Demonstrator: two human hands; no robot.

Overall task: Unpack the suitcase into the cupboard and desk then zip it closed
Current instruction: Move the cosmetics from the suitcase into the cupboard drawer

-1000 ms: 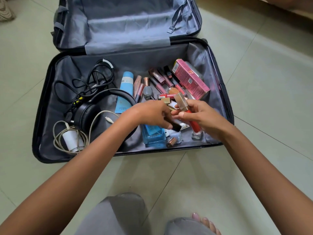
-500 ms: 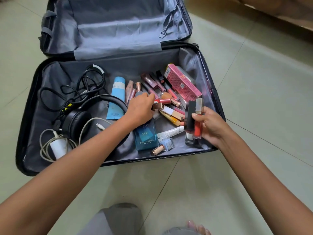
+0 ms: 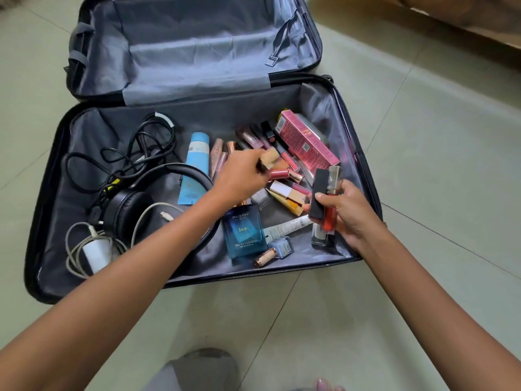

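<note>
An open black suitcase (image 3: 45, 198) with grey lining lies on the floor. Its near half holds several cosmetics, a pink box (image 3: 306, 142), a blue cologne bottle (image 3: 244, 231), a blue tube (image 3: 196, 165), black headphones (image 3: 127, 210), black cables (image 3: 141, 148) and a white charger (image 3: 95, 253). My left hand (image 3: 239, 176) is over the pile and pinches a small, blurred gold-capped cosmetic (image 3: 269, 160). My right hand (image 3: 348, 213) is at the suitcase's right edge and grips a black lipstick tube (image 3: 318, 198) together with a red lip gloss (image 3: 329, 213).
The suitcase lid (image 3: 197, 46) lies open flat behind, with only its straps inside. Pale tiled floor (image 3: 437, 165) surrounds the case. A wooden furniture edge (image 3: 479, 21) runs across the top right. My grey-clad knee (image 3: 203, 371) and toes (image 3: 327, 386) are at the bottom.
My left hand has lifted a small cosmetic out of the pile and moved it up and right. My right hand still holds the black tube and the red gloss.
</note>
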